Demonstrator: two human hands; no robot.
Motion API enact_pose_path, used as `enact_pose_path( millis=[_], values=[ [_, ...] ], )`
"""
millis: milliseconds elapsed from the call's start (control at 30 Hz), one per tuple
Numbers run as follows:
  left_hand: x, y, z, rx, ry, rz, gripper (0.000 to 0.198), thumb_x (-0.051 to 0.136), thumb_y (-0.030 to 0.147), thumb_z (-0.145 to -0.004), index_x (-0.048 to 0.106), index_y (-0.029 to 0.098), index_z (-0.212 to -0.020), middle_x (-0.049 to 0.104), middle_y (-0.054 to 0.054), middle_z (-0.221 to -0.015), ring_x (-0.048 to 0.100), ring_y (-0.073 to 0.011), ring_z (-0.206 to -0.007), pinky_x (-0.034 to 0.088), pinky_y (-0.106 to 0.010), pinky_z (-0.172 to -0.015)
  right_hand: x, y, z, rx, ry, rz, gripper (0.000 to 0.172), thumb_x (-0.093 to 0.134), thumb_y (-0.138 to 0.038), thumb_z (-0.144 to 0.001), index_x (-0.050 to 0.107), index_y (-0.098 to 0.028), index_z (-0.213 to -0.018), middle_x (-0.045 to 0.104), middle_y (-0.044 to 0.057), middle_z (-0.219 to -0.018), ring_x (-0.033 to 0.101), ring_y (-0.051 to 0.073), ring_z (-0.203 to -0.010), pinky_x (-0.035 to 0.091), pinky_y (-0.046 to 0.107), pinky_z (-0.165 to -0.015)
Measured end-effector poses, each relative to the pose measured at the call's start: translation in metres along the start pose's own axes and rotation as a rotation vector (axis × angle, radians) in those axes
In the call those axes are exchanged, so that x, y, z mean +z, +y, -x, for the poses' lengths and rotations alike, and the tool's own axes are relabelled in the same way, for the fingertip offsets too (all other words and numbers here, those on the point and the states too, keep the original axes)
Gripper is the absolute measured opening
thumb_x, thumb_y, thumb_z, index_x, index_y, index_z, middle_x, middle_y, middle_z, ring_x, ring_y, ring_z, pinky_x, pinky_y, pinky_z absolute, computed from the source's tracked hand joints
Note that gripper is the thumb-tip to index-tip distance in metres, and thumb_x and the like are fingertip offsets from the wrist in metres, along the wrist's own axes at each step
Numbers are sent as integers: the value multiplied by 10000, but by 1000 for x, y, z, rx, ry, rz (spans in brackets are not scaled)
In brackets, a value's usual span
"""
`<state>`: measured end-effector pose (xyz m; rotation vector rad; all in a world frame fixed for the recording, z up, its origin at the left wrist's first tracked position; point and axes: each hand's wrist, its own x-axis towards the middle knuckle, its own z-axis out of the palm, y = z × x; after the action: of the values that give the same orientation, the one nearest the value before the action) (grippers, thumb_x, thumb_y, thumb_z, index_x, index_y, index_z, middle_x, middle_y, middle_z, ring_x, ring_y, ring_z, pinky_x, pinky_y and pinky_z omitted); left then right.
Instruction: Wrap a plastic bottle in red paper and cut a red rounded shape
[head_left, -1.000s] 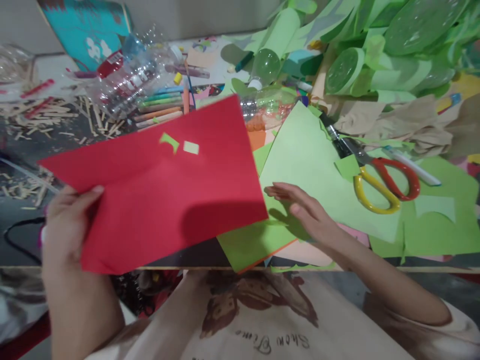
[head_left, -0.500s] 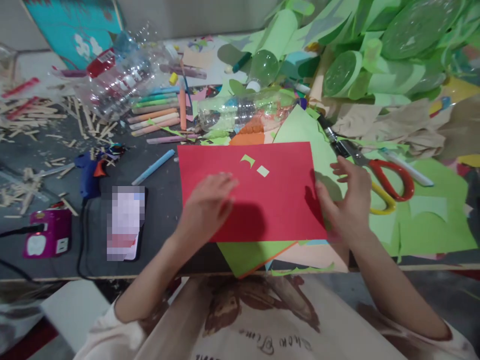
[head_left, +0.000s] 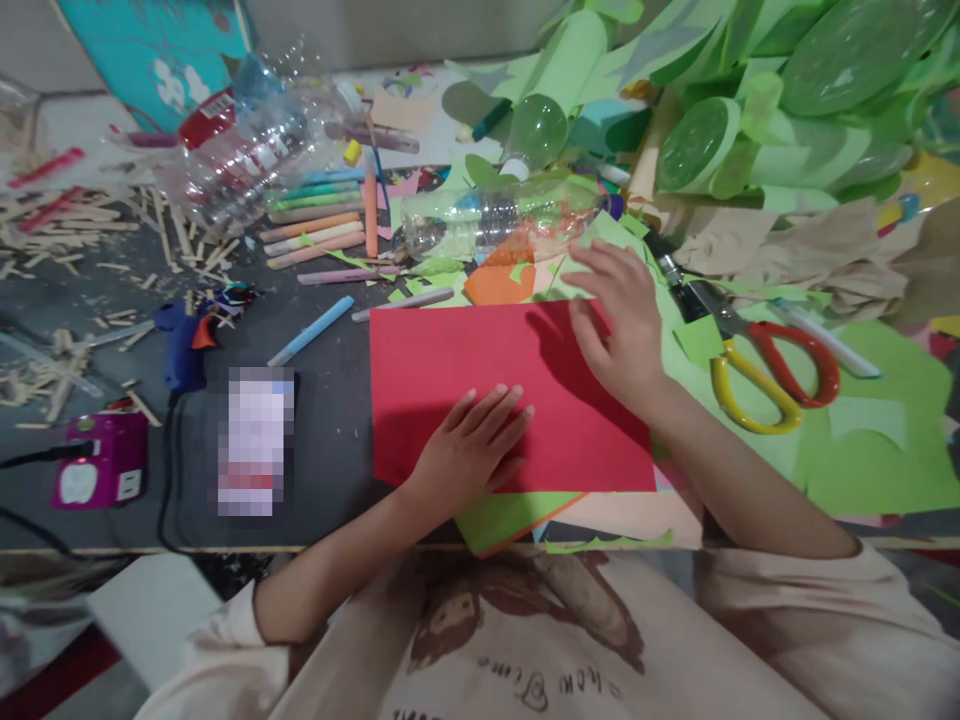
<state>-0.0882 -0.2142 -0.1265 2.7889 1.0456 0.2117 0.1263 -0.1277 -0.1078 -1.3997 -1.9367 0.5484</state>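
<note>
A red sheet of paper lies flat on the dark table, on top of light green and orange sheets. My left hand rests palm down on its lower middle, fingers stretched out and together. My right hand lies over the sheet's upper right corner, fingers spread and pointing left, holding nothing. Scissors with a red and a yellow handle lie on green paper just right of my right hand.
Clear plastic bottles and several crayons lie behind the sheet. A blue glue gun, a phone and a purple box sit at the left among wooden sticks. Green paper shapes pile up at the back right.
The red sheet came down from my left hand onto the table. Two green scraps on it are gone. My right hand moved to its top right corner, my left to its lower middle.
</note>
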Motion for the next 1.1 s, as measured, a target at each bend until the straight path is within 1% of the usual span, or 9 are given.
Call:
enact_pose_path(
  millis=[67,133,233,300,533,767,867,967,1100],
  values=[
    [0,0,-2,-2,18,22,451,418,350,-963,469,139,-1358,541,-134,-1402,454,-240,-1352,362,-416,-1118,-6,-8,7,-106,4,36,305,366,-318,-982,621,-237,-1127,670,93,-1215,555,242,-1251,391,478,-1105],
    [0,-1,-3,-11,57,50,426,414,329,-964,498,115,-1324,561,-147,-1375,480,-245,-1329,379,-405,-1109,-6,-15,19,-170,-125,32,327,358,-312,-988,616,-207,-1159,688,103,-1198,601,220,-1196,459,421,-1053],
    [-1,-4,0,-17,94,75,396,410,280,-966,520,94,-1297,586,-154,-1343,519,-235,-1291,404,-381,-1094,6,-16,38,-231,-366,200,435,365,-388,-984,536,-176,-1324,540,128,-1420,454,259,-1362,376,480,-1126],
    [-3,-6,6,3,90,53,390,418,266,-966,516,107,-1308,586,-149,-1349,530,-231,-1283,421,-380,-1077,13,-10,46,-215,-438,333,492,360,-403,-984,462,-175,-1407,457,130,-1488,381,279,-1410,327,521,-1147],
    [-29,-24,59,11,-16,7,370,396,103,-939,572,153,-1261,661,-87,-1266,629,-202,-1159,526,-327,-873,9,10,45,-245,-460,436,499,353,-389,-991,418,-195,-1446,385,107,-1530,343,272,-1430,303,525,-1157],
    [-42,-38,123,-85,32,20,388,419,38,-894,630,188,-1182,736,-79,-1095,704,-171,-954,546,-267,-785,9,11,41,-263,-455,418,499,381,-380,-982,422,-194,-1444,388,110,-1525,340,277,-1430,306,532,-1155],
    [-42,-35,124,-171,2,41,350,445,128,-915,621,194,-1210,734,-85,-1036,702,-186,-882,549,-289,-753,10,11,41,-260,-455,400,502,382,-383,-981,409,-212,-1452,385,102,-1528,329,272,-1436,297,541,-1158],
    [-42,-32,110,-277,-39,41,310,504,252,-911,621,150,-1180,701,-113,-958,672,-226,-833,547,-342,-718,10,10,43,-254,-458,398,504,374,-387,-983,403,-217,-1456,380,102,-1530,328,274,-1436,288,551,-1160],
    [-44,-36,93,-245,-63,106,165,513,233,-898,644,167,-824,665,-98,-899,640,-211,-810,525,-338,-716,10,10,43,-232,-447,424,499,384,-393,-980,423,-212,-1444,389,102,-1526,347,274,-1426,292,533,-1164]
  ],
)
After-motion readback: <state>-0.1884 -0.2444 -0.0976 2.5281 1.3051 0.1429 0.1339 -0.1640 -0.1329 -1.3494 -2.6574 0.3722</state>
